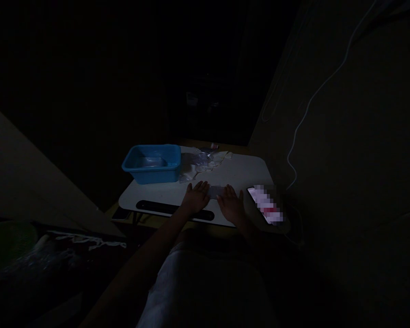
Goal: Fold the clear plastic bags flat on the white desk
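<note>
A small, pale, see-through sheet or packet point(216, 192) lies flat on the white table point(239, 171); the dim light hides its exact kind. My left hand point(196, 198) rests palm down at its left edge, fingers stretched forward. At the right edge, my right hand point(231, 204) lies much the same way, fingers extended and the thumb side toward the sheet. Both hands touch or nearly touch it, and neither is wrapped around anything. Crumpled clear plastic point(201, 159) lies beyond my left hand.
A blue plastic basin point(153, 175) stands at the table's back left. To the right lies a lit phone point(264, 205). A black slot strip point(174, 210) runs along the near edge. A white cable point(307, 107) hangs down the right wall. The surroundings are very dark.
</note>
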